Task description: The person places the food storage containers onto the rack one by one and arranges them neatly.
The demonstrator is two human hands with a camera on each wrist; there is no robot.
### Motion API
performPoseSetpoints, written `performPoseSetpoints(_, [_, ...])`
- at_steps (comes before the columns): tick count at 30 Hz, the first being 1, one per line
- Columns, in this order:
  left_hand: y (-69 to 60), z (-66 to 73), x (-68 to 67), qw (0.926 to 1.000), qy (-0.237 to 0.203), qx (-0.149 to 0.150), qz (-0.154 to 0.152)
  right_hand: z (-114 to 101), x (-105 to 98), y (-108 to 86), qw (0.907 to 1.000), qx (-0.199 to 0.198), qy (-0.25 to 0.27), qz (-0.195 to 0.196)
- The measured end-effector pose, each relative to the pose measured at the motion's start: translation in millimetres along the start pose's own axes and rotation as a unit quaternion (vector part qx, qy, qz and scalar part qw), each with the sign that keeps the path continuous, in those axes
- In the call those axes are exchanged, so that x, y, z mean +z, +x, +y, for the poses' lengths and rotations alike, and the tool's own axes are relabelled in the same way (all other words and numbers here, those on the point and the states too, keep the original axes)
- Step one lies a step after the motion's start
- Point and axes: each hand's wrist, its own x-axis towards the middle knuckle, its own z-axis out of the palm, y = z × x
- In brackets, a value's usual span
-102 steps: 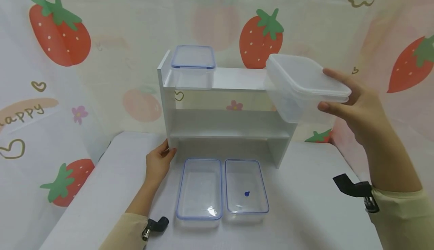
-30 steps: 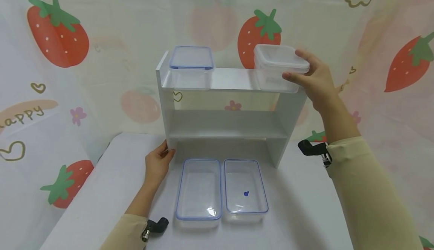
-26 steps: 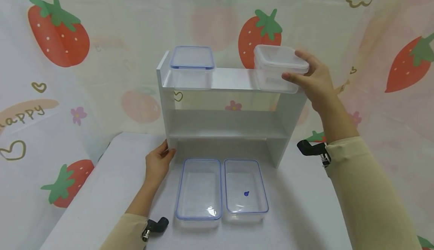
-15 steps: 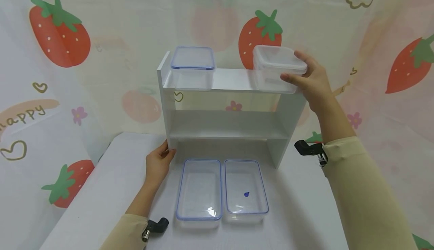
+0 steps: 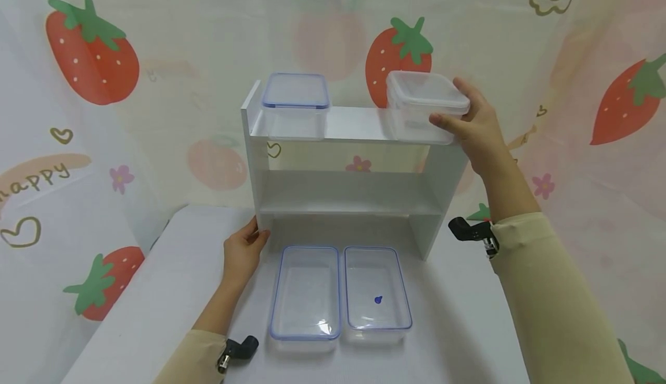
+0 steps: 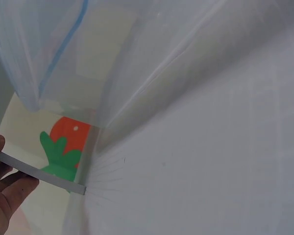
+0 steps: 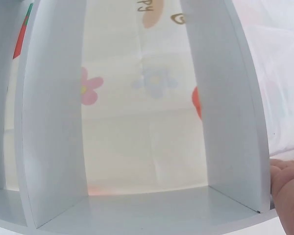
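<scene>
In the head view, my left hand [image 5: 243, 251] pinches the lower left side panel of a white shelf unit [image 5: 351, 193]; the left wrist view shows thumb and fingers [image 6: 19, 188] on either side of the panel's edge [image 6: 51, 178]. My right hand [image 5: 481, 132] grips the right side of a clear box with a white lid [image 5: 426, 92], thumb in front, at the right end of the top shelf. A clear box with a blue-rimmed lid [image 5: 296, 89] stands at that shelf's left end. In the right wrist view, part of my right hand [image 7: 289, 191] shows beside the shelf unit [image 7: 230, 98].
Two clear blue-rimmed containers, the left one [image 5: 306, 291] and the right one [image 5: 377, 288] with a small blue mark, stand side by side on the white table [image 5: 151, 291] before the unit. Behind hangs a strawberry-print cloth [image 5: 208, 72].
Since the earliest frame, my right hand has brought the white-lidded box left and back to the top shelf's right end; lately it shifted slightly left. My left hand has stayed on the panel.
</scene>
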Motion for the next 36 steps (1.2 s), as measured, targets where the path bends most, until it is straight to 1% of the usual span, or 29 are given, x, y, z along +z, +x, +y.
performPoseSetpoints(6, [-0.4, -0.9, -0.3, 1.0000, 0.002, -0.001, -0.002, 1, 1, -2.3, 0.9995, -0.004, -0.031, 0.009])
performPoseSetpoints(9, [-0.5, -1.7, 0.1, 1.0000, 0.005, -0.001, -0.004, 0, 3, -5.9, 0.9992, -0.009, -0.034, 0.019])
performPoseSetpoints(14, [-0.8, -1.9, 0.4, 1.0000, 0.007, -0.002, -0.004, -1, 6, -11.9, 0.9992, -0.013, -0.020, 0.033])
performPoseSetpoints(18, [-0.3, -2.5, 0.5, 0.9999, 0.010, -0.005, -0.002, -2, 8, -16.7, 0.9974, -0.024, -0.048, 0.049])
performPoseSetpoints(22, [0.8, -3.2, 0.9, 1.0000, 0.009, -0.003, 0.000, -4, 9, -25.6, 0.9938, -0.035, -0.079, 0.070])
performPoseSetpoints(27, [0.5, -4.5, 1.3, 1.0000, 0.009, -0.002, 0.001, -4, 9, -40.1, 0.9889, -0.049, -0.104, 0.093])
performPoseSetpoints(34, [-0.6, -2.8, 1.4, 1.0000, 0.008, 0.001, 0.000, -4, 7, -56.9, 0.9857, -0.077, -0.085, 0.124])
performPoseSetpoints(36, [-0.2, -2.1, 1.3, 1.0000, 0.009, 0.003, 0.001, -3, 7, -61.3, 0.9821, -0.092, -0.097, 0.132])
